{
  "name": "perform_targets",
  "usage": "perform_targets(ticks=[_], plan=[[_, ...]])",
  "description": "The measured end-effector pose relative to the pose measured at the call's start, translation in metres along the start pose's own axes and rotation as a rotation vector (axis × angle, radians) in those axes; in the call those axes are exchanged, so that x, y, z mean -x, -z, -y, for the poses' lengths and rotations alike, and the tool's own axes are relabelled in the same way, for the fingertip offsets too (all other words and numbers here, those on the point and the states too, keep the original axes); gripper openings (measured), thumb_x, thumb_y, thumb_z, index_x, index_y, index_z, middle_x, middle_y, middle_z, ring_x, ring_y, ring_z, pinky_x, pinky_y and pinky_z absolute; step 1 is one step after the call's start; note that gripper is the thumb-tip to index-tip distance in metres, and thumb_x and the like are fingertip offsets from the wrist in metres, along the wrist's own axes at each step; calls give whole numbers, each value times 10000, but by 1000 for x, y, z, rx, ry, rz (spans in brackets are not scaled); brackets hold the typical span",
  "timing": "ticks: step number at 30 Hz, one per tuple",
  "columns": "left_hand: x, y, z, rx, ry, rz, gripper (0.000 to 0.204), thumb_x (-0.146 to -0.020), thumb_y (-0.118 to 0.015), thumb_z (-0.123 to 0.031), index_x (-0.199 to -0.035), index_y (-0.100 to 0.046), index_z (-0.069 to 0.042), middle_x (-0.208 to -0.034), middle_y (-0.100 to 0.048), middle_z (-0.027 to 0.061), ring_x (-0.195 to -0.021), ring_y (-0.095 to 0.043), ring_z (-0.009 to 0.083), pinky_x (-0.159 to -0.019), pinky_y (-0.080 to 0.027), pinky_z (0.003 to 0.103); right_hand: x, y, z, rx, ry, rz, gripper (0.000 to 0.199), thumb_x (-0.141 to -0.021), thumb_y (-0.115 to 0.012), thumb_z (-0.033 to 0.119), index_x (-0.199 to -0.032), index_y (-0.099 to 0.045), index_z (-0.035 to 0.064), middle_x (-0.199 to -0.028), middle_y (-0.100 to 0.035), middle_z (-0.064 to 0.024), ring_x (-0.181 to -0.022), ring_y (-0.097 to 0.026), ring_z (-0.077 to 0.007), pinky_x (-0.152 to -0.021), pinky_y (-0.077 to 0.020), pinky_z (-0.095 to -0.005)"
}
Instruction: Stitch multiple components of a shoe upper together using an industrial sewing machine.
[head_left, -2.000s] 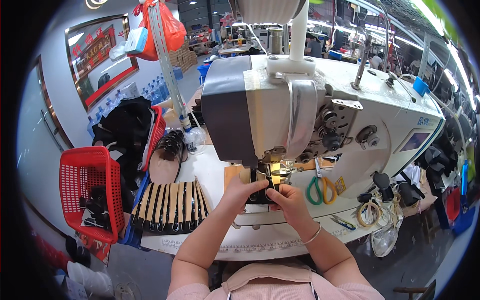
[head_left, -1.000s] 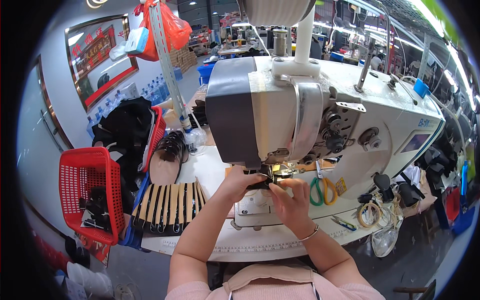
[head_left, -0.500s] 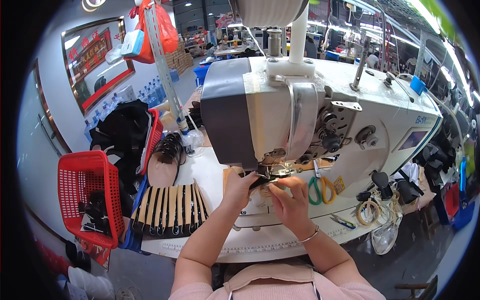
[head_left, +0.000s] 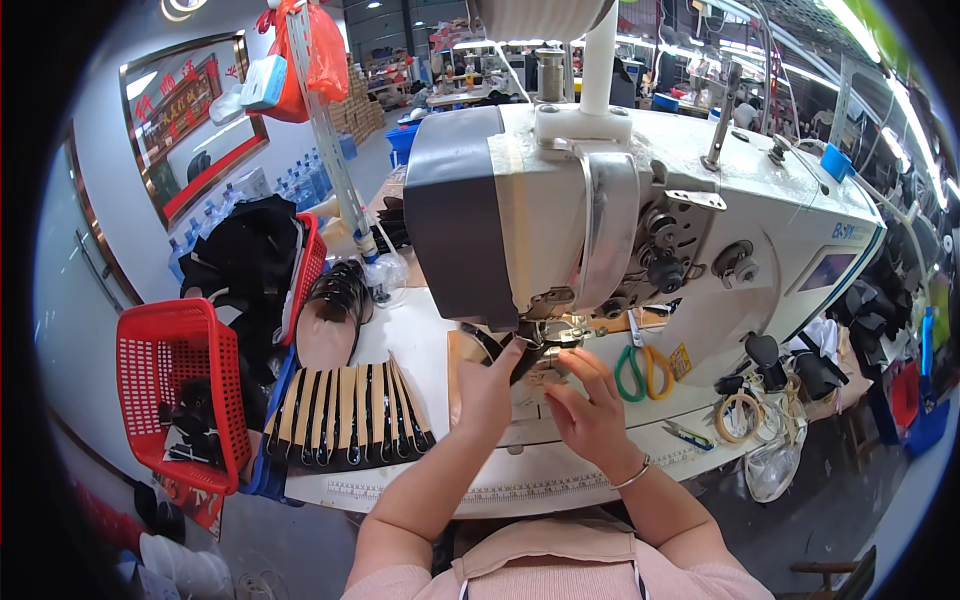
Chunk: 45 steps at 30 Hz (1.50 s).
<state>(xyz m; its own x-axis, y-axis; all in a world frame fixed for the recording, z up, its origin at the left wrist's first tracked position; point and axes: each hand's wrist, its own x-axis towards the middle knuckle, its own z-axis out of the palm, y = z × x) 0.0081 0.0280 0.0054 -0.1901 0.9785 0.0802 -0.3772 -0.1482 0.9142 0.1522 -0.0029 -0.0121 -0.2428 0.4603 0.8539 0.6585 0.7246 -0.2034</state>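
A white sewing machine [head_left: 540, 200] with a dark grey end cover stands in front of me. My left hand [head_left: 487, 388] is left of its needle area, thumb toward the presser foot [head_left: 555, 333]. It grips a dark strip [head_left: 522, 366], whose far end runs under the machine head; its exact shape is partly hidden. My right hand [head_left: 592, 408] is just right of the strip, thumb and fingers apart with nothing visible between them. To the left lies a row of tan-and-black strips [head_left: 345, 412] side by side.
Scissors [head_left: 655, 372] with green and yellow handles lie right of my right hand. Nearer are a thread snipper [head_left: 688, 437] and a tape roll [head_left: 738, 418]. Left are a black sandal [head_left: 330, 325] and a red basket [head_left: 225, 400]. A ruler [head_left: 520, 490] runs along the table's front edge.
My right hand's fingertips have parted and moved slightly back from the strip. My left hand has shifted slightly, and the dark strip shows more between the hands.
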Motion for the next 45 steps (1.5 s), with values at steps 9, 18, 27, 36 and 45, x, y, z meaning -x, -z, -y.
perform_targets(ticks=[9,18,27,36,45], plan=[[19,-26,6,147,-147,-231,376,-759,-637,-55,-1075,-449,22,-1016,-536,66,-870,-523,127,-761,-420,243,3,6,2,-21,16,68,161,-703,-631,58,-853,-575,72,-1189,-476,-122,-1131,-432,-314,-904,-404,-380],[27,-39,12,208,-210,-339,349,-761,-634,-53,-1049,-461,43,-995,-543,68,-841,-526,125,-736,-427,234,5,4,5,-33,5,87,136,-690,-646,37,-819,-606,44,-1216,-445,-181,-1142,-419,-357,-909,-393,-396],[60,50,-4,-356,59,346,180,-748,-616,-67,-893,-536,3,-839,-592,74,-702,-546,121,-660,-435,216,10,5,-8,-101,-18,3,146,-683,-653,28,-817,-595,40,-1159,-490,-157,-1030,-502,-324,-799,-455,-353],[-66,17,-74,-1004,240,702,385,-704,-695,-266,-985,-608,-17,-913,-612,62,-834,-541,126,-762,-426,257,-5,-10,2,-1034,-769,265,280,-891,-497,232,-796,-597,-11,-748,-617,-12,-667,-518,-45,-588,-422,-206],[-44,14,-52,-700,151,625,324,-740,-650,-126,-1035,-569,-21,-928,-601,44,-858,-532,111,-796,-416,244,-2,1,6,-682,-873,222,232,-834,-580,252,-911,-593,34,-805,-611,-29,-709,-556,-112,-639,-441,-257]])
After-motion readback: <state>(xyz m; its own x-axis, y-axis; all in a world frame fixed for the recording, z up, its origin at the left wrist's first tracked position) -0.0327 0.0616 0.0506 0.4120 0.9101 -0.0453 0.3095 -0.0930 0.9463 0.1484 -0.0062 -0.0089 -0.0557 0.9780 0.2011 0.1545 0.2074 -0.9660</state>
